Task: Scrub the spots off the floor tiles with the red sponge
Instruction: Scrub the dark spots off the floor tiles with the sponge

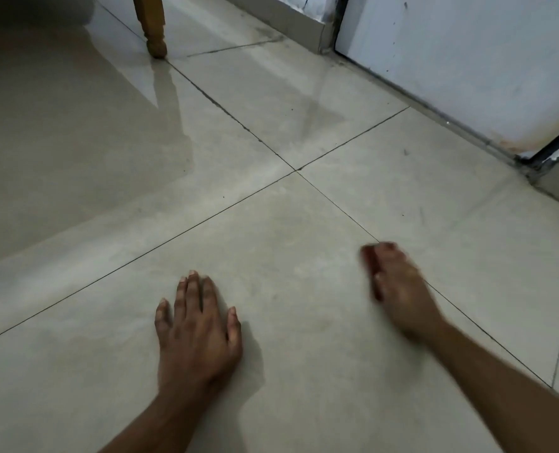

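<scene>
Pale glossy floor tiles [271,322] fill the room, four of them meeting at one grout cross [296,170], with one wooden furniture leg [152,27] far back and a white door [467,60] to the right. Two bare hands are down. The left hand [198,325] lies flat, fingers spread. The right hand [399,289], blurred, grips the one red sponge [371,263], which shows beneath its fingertips against the tile.
</scene>
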